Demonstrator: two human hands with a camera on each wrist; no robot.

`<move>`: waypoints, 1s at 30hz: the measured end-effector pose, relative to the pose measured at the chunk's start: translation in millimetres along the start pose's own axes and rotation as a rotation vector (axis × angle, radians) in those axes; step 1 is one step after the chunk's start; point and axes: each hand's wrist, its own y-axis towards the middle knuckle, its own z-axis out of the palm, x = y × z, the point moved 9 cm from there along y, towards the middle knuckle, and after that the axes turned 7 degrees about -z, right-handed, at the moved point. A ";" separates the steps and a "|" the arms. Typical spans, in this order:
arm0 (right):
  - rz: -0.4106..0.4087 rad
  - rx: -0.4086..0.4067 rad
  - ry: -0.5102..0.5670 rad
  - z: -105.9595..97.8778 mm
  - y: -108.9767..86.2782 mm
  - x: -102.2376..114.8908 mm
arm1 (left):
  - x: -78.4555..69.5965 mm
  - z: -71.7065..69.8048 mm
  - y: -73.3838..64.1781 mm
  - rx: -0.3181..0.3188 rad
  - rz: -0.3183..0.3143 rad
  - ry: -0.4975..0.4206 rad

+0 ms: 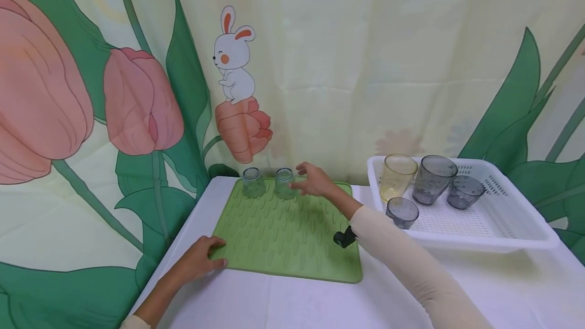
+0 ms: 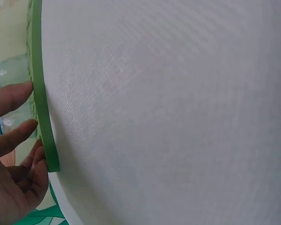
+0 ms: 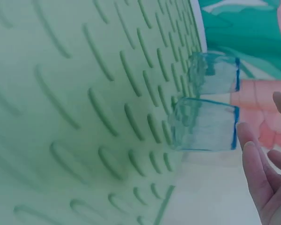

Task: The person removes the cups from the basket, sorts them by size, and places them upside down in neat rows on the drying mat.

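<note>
Two clear bluish glasses stand side by side at the far edge of a green ribbed drying mat (image 1: 283, 237), each with its blue-edged end up. The left glass (image 1: 254, 187) has no hand on it. Beside the right glass (image 1: 282, 191) is my right hand (image 1: 315, 181), thumb and fingers spread apart. In the right wrist view, the fingertips (image 3: 246, 133) come right up to the upper end of that glass. My left hand (image 1: 198, 258) rests at the mat's near left corner, its fingertips touching the green edge with fingers loosely extended.
A white perforated basket (image 1: 516, 240) stands at the right, holding a yellow glass (image 1: 397, 176) and several grey glasses (image 1: 434, 179). White cloth (image 1: 292, 303) covers the table. A printed curtain (image 1: 320, 65) hangs right behind it. A black device (image 1: 345, 237) sits at my right wrist.
</note>
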 end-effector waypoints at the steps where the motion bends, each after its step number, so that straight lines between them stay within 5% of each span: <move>1: -0.010 0.002 -0.009 -1.7 -4.8 3.0 | -0.3 -0.4 0.1 -0.001 -0.001 0.001; 18: -0.166 0.038 0.047 -29.4 -99.6 33.1 | -2.0 -1.0 2.1 -0.024 -0.021 0.047; 30: -0.206 0.016 0.092 -56.5 -157.5 23.7 | -17.0 -5.3 4.7 -0.029 0.012 0.010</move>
